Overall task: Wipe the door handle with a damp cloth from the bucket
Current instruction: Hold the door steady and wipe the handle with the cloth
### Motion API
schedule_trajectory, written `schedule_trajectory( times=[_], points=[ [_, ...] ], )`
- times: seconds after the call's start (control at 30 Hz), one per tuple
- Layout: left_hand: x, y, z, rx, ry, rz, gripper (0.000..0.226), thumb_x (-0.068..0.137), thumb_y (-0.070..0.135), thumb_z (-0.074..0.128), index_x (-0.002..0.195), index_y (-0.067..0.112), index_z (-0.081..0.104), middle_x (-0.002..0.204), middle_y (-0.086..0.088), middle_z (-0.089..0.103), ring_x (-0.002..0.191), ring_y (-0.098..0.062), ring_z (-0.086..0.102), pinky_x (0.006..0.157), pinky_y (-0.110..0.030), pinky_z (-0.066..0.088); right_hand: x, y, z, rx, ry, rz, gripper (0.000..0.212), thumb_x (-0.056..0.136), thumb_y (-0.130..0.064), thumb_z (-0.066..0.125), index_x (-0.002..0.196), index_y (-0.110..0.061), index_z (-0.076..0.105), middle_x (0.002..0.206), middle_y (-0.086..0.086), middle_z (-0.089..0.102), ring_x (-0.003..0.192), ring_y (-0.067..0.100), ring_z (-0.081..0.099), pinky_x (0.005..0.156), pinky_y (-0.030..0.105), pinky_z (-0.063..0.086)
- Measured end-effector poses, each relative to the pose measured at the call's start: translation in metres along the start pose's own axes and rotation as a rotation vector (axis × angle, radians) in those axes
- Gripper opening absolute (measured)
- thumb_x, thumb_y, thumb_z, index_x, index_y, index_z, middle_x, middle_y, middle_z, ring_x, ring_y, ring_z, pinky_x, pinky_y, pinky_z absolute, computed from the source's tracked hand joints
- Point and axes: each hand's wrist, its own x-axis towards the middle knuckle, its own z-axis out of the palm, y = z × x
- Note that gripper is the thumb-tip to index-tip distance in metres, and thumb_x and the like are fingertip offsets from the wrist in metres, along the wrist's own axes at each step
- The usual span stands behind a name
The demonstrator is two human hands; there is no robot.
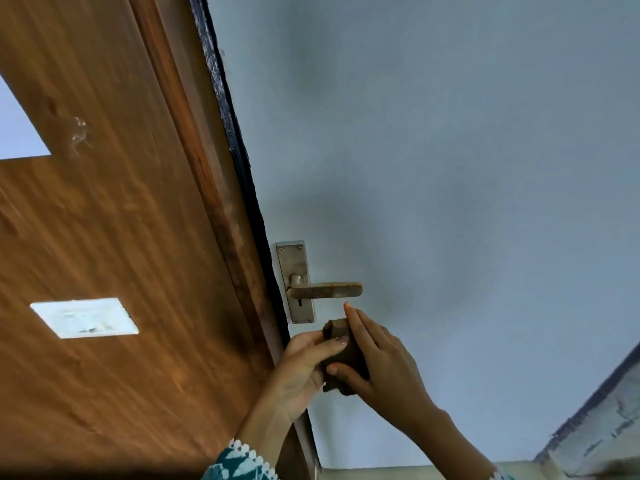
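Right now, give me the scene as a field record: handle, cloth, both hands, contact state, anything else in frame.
handle: metal lever door handle, level, on a backplate with a keyhole
cloth: dark brown cloth, bunched, just below the lever
left hand: left hand, grip closed on the cloth, thumb on top
right hand: right hand, grip on the cloth, index finger stretched toward the lever end
contact: cloth not yet on the lever
surroundings: grey-blue door, brown wood panel at left with a white plate
bucket: not in view
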Motion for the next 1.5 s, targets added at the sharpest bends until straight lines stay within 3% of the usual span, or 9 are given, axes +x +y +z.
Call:
schedule_trajectory(
  times=[0.23, 0.4, 0.53, 0.7, 0.83, 0.93, 1.2, 1.37, 1.5],
  points=[
    [0.006, 0.021, -0.044, 0.283, -0.055, 0.159, 0.010, 0.080, 0.028, 0.069, 0.083, 0.029, 0.078, 0.096, -0.002, 0.074, 0.096, -0.013, 0.068, 0.089, -0.032, 0.053, 0.022, -0.020, 0.025, -0.011, 0.085, 0.113, 0.070, 0.087, -0.036, 0.056, 0.146, -0.026, 0.019, 0.128, 0.003, 0.029, 0.090, 0.018, 0.063, 0.056, 0.026, 0.059],
    [0.003, 0.033, -0.092, 0.478, 0.324, 0.917, 0.017, 0.083, 0.029, 0.058, 0.093, 0.018, 0.066, 0.086, 0.002, 0.071, 0.082, -0.013, 0.068, 0.073, -0.024, 0.054, 0.052, -0.032, -0.006, -0.038, 0.233, 0.305, 0.051, 0.079, -0.027, 0.070, 0.127, -0.029, 0.052, 0.108, 0.000, 0.056, 0.079, 0.015, 0.060, 0.065, 0.029, 0.053],
    [0.020, 0.052, -0.129, 0.835, 0.598, 1.368, 0.024, 0.091, 0.006, 0.050, 0.112, -0.003, 0.058, 0.115, -0.014, 0.060, 0.113, -0.027, 0.056, 0.098, -0.040, 0.046, 0.092, -0.058, -0.006, -0.188, 0.165, 0.175, 0.034, 0.075, -0.023, 0.071, 0.107, -0.030, 0.062, 0.098, -0.003, 0.064, 0.072, 0.021, 0.065, 0.060, 0.029, 0.052],
    [0.050, 0.074, -0.140, 1.104, 0.694, 1.382, 0.047, 0.094, 0.018, 0.045, 0.137, -0.002, 0.038, 0.147, -0.017, 0.034, 0.142, -0.029, 0.025, 0.116, -0.057, 0.012, 0.129, -0.069, 0.040, -0.499, -0.048, 0.007, 0.028, 0.087, -0.017, 0.057, 0.112, -0.024, 0.063, 0.105, 0.001, 0.063, 0.098, 0.023, 0.057, 0.062, 0.031, 0.042],
    [0.077, 0.073, -0.145, 1.322, 0.766, 1.302, 0.055, 0.098, 0.030, 0.033, 0.145, 0.003, 0.026, 0.152, -0.011, 0.020, 0.146, -0.020, 0.007, 0.113, -0.058, -0.004, 0.126, -0.064, 0.061, -0.573, -0.091, -0.037, 0.031, 0.082, -0.009, 0.058, 0.109, -0.021, 0.067, 0.103, 0.000, 0.066, 0.098, 0.023, 0.056, 0.073, 0.034, 0.047],
    [0.093, 0.068, -0.153, 1.444, 0.866, 1.313, 0.054, 0.100, 0.033, 0.029, 0.147, 0.008, 0.022, 0.151, -0.009, 0.023, 0.147, -0.014, 0.000, 0.113, -0.054, -0.012, 0.124, -0.059, 0.059, -0.585, -0.051, -0.061, 0.034, 0.072, -0.003, 0.064, 0.101, -0.020, 0.071, 0.096, 0.000, 0.070, 0.090, 0.025, 0.061, 0.064, 0.033, 0.045],
    [0.107, 0.063, -0.162, 1.481, 0.968, 1.479, 0.053, 0.100, 0.029, 0.032, 0.149, 0.010, 0.021, 0.154, -0.001, 0.020, 0.148, -0.018, 0.005, 0.111, -0.060, -0.008, 0.111, -0.021, 0.033, -0.643, 0.037, 0.070, 0.034, 0.063, -0.007, 0.080, 0.082, -0.033, 0.069, 0.073, -0.013, 0.064, 0.071, 0.014, 0.060, 0.052, 0.021, 0.024],
    [0.109, 0.062, -0.161, 1.466, 0.981, 1.483, 0.052, 0.100, 0.030, 0.031, 0.148, 0.010, 0.022, 0.153, -0.003, 0.023, 0.148, -0.019, 0.006, 0.106, -0.067, 0.001, 0.119, -0.045, 0.051, -0.641, 0.005, -0.050, 0.043, 0.058, 0.002, 0.071, 0.093, -0.023, 0.073, 0.089, -0.004, 0.071, 0.078, 0.023, 0.062, 0.052, 0.028, 0.041],
    [0.108, 0.062, -0.164, 1.484, 0.952, 1.484, 0.054, 0.101, 0.032, 0.030, 0.150, 0.014, 0.015, 0.160, 0.002, 0.005, 0.148, -0.017, 0.003, 0.109, -0.063, -0.006, 0.125, -0.067, 0.073, -0.709, -0.057, -0.136, 0.021, 0.073, -0.011, 0.066, 0.090, -0.020, 0.074, 0.095, 0.000, 0.071, 0.089, 0.024, 0.060, 0.061, 0.032, 0.044]
  ],
)
